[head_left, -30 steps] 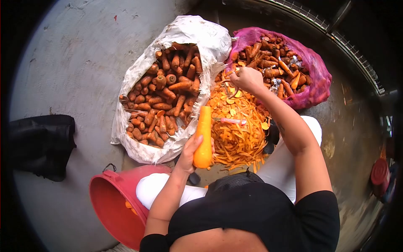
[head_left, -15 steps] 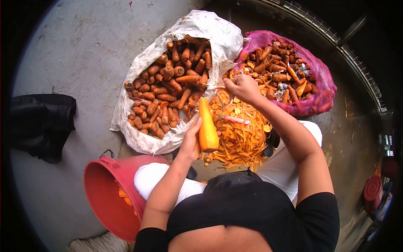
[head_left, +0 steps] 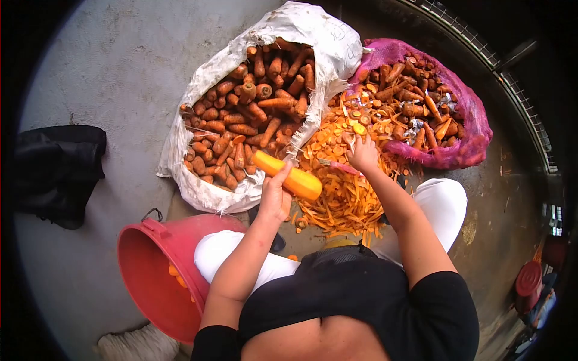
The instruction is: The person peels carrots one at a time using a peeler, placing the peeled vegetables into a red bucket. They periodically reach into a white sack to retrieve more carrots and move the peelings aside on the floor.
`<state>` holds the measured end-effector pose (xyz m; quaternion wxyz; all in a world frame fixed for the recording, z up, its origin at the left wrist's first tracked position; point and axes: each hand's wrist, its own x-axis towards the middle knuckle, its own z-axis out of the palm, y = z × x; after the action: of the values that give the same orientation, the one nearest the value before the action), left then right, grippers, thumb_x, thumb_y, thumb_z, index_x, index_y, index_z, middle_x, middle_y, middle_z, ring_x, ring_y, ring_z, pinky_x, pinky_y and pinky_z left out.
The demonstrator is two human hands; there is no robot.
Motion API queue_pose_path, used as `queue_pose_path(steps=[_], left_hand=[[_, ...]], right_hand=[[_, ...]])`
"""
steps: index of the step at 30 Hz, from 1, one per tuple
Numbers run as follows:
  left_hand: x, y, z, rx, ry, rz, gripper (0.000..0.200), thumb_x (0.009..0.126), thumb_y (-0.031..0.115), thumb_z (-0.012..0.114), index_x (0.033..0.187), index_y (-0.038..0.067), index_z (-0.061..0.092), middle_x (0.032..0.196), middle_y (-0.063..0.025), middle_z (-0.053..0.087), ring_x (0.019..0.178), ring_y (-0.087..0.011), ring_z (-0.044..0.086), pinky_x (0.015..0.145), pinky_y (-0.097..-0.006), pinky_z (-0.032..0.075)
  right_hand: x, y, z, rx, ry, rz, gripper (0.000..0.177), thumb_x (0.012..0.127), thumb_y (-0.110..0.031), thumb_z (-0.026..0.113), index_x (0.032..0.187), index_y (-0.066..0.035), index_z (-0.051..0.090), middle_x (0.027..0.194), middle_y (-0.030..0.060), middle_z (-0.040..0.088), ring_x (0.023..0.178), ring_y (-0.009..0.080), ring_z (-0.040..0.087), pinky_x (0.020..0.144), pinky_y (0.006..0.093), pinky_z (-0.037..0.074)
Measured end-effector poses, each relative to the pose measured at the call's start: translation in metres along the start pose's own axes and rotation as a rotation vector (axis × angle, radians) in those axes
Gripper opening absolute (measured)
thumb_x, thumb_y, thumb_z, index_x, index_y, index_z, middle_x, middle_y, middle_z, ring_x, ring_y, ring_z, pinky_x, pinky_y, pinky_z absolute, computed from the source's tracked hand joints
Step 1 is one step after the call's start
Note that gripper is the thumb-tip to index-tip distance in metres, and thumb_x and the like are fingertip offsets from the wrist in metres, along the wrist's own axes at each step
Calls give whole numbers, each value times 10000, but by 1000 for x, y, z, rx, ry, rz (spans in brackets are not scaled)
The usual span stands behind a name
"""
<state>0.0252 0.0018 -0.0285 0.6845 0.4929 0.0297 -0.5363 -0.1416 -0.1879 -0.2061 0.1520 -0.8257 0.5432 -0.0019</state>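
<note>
My left hand (head_left: 277, 197) is wrapped round a thick peeled carrot (head_left: 295, 178), bright orange and tilted, with its broad end towards the lower right. My right hand (head_left: 363, 156) is low over the heap of carrot peelings (head_left: 340, 207), fingers drawn together at a small pale thing; I cannot tell what it is. Just below that hand, a slim tool with a pinkish handle (head_left: 344, 168) lies on the peelings. Cut carrot slices (head_left: 359, 129) are scattered close to the fingertips.
A white sack (head_left: 201, 78) full of unpeeled carrots stands ahead on the left. Beside it on the right is a pink mesh sack (head_left: 475, 129) of carrot pieces and scraps. A red bucket (head_left: 135, 240) with some peeled carrots leans by my left leg. Black cloth (head_left: 60, 174) lies far left.
My right hand has moved from beside the white sack's edge, down and right over the peelings. The carrot in my left hand has turned from nearly upright to a slant. The view has shifted slightly.
</note>
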Motion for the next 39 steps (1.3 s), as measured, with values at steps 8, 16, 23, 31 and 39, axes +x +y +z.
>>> queue_pose_path(steps=[8, 16, 23, 31, 39], left_hand=[[7, -7, -6, -88, 171, -140, 475, 872, 398, 642, 1171, 68, 476, 1079, -112, 548, 1036, -232, 567, 887, -482, 476], [10, -5, -9, 2, 113, -80, 481, 852, 384, 667, 1142, 52, 476, 1095, -124, 529, 1013, -262, 578, 831, -491, 526], [13, -10, -1, -140, 114, 32, 443, 870, 319, 654, 1154, 41, 457, 1088, -118, 510, 1011, -274, 568, 897, -473, 509], [-11, -16, 2, -277, -82, 81, 351, 893, 291, 605, 1122, 49, 494, 1103, -106, 557, 1058, -240, 560, 941, -441, 487], [-59, -25, -14, -189, -476, -88, 580, 888, 466, 553, 1247, 21, 451, 1250, -182, 512, 1171, -369, 507, 988, -541, 414]], right_hand=[[-38, 12, 53, -187, -275, -296, 391, 853, -320, 569, 1117, -37, 516, 1100, 173, 538, 1063, 325, 508, 884, 410, 430], [-41, 11, 30, -230, -216, -271, 281, 840, -204, 555, 1067, -40, 536, 1044, 155, 570, 1026, 312, 542, 845, 409, 429], [-41, -18, -28, 295, -32, -48, 249, 843, -192, 533, 1027, -25, 541, 1000, 207, 554, 935, 350, 571, 802, 432, 458], [-77, -53, -90, 1563, -635, 258, 283, 955, -187, 430, 1197, -56, 495, 1025, 87, 626, 781, 237, 655, 689, 378, 542], [-111, -63, -118, 1815, -531, 357, 301, 974, -258, 399, 1195, -87, 511, 1043, 78, 615, 925, 198, 611, 742, 366, 531]])
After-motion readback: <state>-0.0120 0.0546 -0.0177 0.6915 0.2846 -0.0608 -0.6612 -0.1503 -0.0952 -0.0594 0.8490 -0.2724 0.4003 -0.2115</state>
